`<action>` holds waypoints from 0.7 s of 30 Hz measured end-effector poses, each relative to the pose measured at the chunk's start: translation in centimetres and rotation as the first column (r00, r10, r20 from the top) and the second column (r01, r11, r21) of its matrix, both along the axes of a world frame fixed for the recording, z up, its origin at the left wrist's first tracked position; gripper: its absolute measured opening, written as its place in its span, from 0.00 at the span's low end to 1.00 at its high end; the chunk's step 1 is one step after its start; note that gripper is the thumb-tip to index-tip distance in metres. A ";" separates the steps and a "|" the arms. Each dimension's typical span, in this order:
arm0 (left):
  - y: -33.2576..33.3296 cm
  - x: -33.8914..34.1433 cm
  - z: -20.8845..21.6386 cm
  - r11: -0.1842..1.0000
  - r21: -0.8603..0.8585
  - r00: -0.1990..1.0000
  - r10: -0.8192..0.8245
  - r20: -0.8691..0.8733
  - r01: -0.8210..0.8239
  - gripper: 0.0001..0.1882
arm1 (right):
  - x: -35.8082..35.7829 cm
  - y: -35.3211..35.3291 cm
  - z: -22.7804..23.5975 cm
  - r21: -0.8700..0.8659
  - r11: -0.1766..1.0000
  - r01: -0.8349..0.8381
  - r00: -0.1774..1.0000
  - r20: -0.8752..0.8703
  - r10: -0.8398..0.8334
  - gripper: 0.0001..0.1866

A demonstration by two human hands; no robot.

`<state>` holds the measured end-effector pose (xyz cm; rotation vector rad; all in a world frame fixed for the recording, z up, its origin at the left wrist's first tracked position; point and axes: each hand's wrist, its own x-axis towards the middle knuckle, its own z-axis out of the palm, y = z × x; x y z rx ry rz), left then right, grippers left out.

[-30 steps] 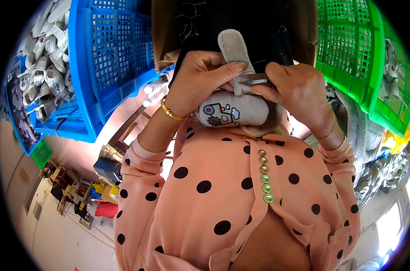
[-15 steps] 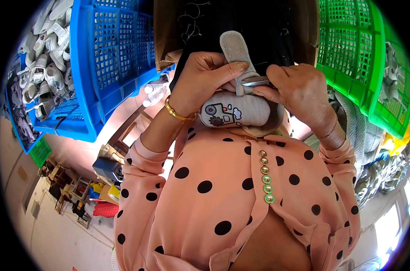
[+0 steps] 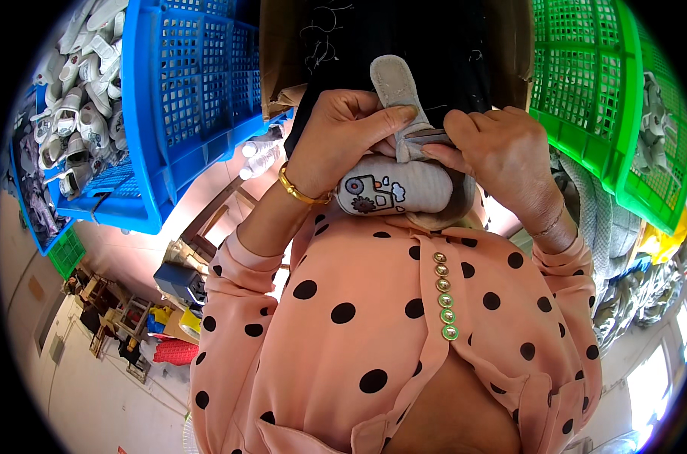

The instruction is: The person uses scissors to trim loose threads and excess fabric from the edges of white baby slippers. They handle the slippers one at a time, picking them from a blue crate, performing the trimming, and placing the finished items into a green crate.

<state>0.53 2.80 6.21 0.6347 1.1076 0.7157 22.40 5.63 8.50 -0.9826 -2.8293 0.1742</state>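
A small whitish shoe upper with a cartoon vehicle patch on its front lies against my blouse, below both hands. My left hand is closed on the base of its light grey strap, thumb on top, and the strap's rounded end sticks up past the thumb. My right hand is closed around small metal thread snips, most of them hidden in the fist. Their blades point left and lie at the strap's base, close to my left fingertips.
A blue plastic crate stands on the left, with a heap of white shoe uppers beyond it. At the right is a green crate. Loose threads cling to black cloth beyond my hands. A plastic bottle lies left of them.
The snips have turned slightly in my right hand, and their blades look darker and less shiny. The strap has shifted a little; both hands keep their holds.
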 end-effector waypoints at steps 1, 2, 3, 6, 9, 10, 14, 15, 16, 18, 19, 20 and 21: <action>0.0 0.0 0.0 1.000 0.000 1.000 0.000 0.002 0.000 0.14 | 0.0 0.0 0.0 -0.005 1.000 0.001 1.000 0.001 -0.001 0.23; -0.1 0.0 -0.1 1.000 0.000 1.000 0.000 0.004 0.000 0.14 | 0.0 0.0 0.0 0.002 1.000 -0.005 1.000 -0.015 0.005 0.23; -0.1 0.0 -0.1 1.000 -0.001 1.000 0.004 0.004 -0.004 0.14 | -0.1 0.0 -0.1 0.008 1.000 -0.010 0.999 -0.032 0.010 0.23; -0.2 0.1 -0.2 1.000 0.003 1.000 0.014 0.000 -0.014 0.14 | 0.1 0.1 -0.7 -0.009 1.000 -0.014 0.997 -0.073 0.013 0.22; -0.3 0.2 -0.3 1.000 0.011 1.000 0.019 -0.004 -0.019 0.14 | 0.3 0.2 -0.6 -0.054 0.999 0.002 0.991 -0.133 -0.009 0.22; -0.2 0.2 -0.2 1.000 0.008 1.000 0.019 0.002 -0.019 0.14 | 0.4 0.3 -0.4 -0.072 0.997 0.010 0.987 -0.156 -0.021 0.23; -0.4 0.3 -0.1 0.999 0.032 1.000 0.023 0.001 -0.023 0.14 | 0.4 0.4 0.3 -0.084 0.996 -0.012 0.996 -0.087 0.005 0.23; -0.4 0.4 -0.2 0.999 0.035 1.000 0.025 0.002 -0.025 0.14 | 0.3 0.3 0.3 -0.083 0.996 -0.015 0.997 -0.072 0.009 0.23; -0.4 0.4 -0.3 0.999 0.037 1.000 0.026 0.002 -0.026 0.14 | 0.3 0.3 0.3 -0.083 0.996 -0.018 0.998 -0.057 0.013 0.23; -0.4 0.5 -0.2 0.999 0.039 1.000 0.028 -0.005 -0.028 0.14 | 0.2 0.3 0.5 -0.087 0.996 -0.020 0.999 -0.041 0.017 0.23; -0.4 0.5 -0.1 0.999 0.039 1.000 0.028 -0.012 -0.028 0.14 | 0.2 0.3 0.7 -0.090 0.996 -0.022 0.999 -0.033 0.019 0.23; -0.4 0.6 0.0 0.999 0.039 0.999 0.028 -0.019 -0.027 0.14 | 0.2 0.3 0.8 -0.090 0.996 -0.020 1.000 -0.018 0.018 0.23; -0.4 0.6 0.2 0.999 0.042 0.999 0.027 -0.022 -0.026 0.14 | 0.1 0.2 1.0 -0.090 0.996 -0.018 1.000 -0.003 0.017 0.22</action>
